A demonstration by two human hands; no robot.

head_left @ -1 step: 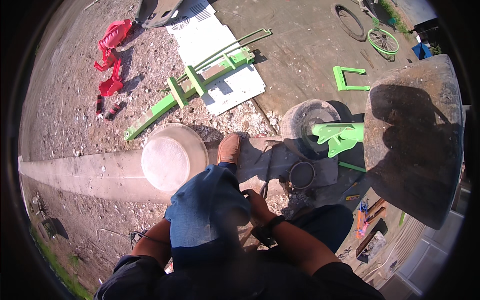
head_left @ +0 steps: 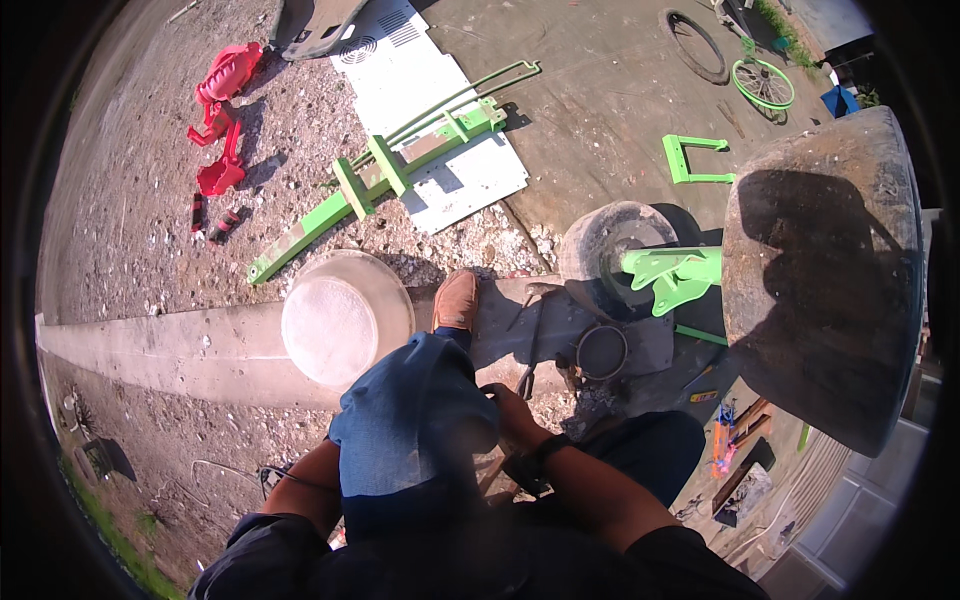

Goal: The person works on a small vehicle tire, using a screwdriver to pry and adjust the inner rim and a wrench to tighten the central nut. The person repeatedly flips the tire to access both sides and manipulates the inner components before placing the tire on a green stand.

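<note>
Dark bar: lying on concrete strip, just beyond right hand. Curled grip there, beside blue-clad knee; cannot tell if pinching anything. Left hand: out of sight. Seemingly at close handwork; calls for steady hold next.

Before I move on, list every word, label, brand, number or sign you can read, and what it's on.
No text is readable anywhere in view.
Small yellow item, right side: too small to tell whether it is marked.
White panel: slots and a circular pattern, no legible lettering.
Pale tub: no lettering visible.
</note>
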